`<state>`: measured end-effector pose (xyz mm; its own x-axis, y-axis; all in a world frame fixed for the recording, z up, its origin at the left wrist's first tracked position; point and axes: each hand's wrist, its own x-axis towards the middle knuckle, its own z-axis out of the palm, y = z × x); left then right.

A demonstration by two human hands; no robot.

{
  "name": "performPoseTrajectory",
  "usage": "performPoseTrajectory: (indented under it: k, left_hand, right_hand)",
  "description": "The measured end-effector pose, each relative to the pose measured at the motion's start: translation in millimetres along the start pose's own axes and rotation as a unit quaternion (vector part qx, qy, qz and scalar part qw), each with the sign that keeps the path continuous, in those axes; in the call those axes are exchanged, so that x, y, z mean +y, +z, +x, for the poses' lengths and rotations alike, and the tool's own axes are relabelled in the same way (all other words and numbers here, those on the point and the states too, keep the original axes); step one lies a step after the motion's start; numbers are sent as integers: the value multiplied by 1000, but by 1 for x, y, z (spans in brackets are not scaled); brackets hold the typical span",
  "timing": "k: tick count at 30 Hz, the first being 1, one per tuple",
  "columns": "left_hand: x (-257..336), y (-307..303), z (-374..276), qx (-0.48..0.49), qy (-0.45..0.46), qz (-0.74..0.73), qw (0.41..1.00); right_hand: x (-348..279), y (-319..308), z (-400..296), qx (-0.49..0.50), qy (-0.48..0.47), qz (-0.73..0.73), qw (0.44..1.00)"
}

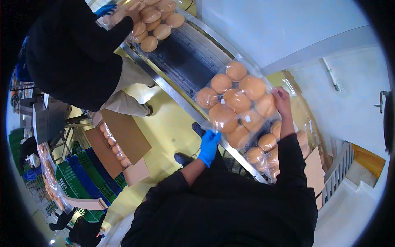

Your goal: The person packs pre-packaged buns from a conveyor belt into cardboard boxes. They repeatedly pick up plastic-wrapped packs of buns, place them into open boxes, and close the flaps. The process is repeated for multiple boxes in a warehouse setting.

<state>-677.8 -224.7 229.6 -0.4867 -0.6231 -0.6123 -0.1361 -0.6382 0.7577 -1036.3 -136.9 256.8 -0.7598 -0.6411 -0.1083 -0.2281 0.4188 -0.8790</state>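
A clear plastic bag of round buns [237,100] is stretched flat between my hands over a dark conveyor belt [185,58]. My left hand [209,148], in a blue glove, grips the bag's near corner beside the metal rail. On the far right side, my bare right hand [281,100] pinches the bag's edge, its fingertips partly hidden. Two small white tags show on the bag. More bagged buns [268,142] lie on the belt close to my right forearm, which covers part of them.
Up the belt, a co-worker in black [77,52] with a blue-gloved hand [106,10] is by piled bagged buns [151,27]. An open cardboard box [126,139] of buns stands left, near green and blue crates [74,179]. A metal rail [172,89] edges the belt; a white wall [348,77] stands right.
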Motion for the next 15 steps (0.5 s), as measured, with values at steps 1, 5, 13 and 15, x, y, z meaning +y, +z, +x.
performPoseTrajectory:
  k: [1, 5, 13, 15]
  left_hand:
    - [5, 0, 11, 20, 8, -13, 1000]
    - [-12, -26, 79, 92, 73, 0, 993]
    - [-4, -23, 84, -9, -68, -122, 990]
    - [0, -29, 74, -28, -34, -116, 992]
  right_hand:
    - [6, 5, 14, -19, 3, 2, 1000]
    - [-4, 58, 73, -135, 95, -45, 985]
    - [33, 89, 95, -203, 199, 178, 942]
    - [23, 85, 77, -185, 206, 113, 954]
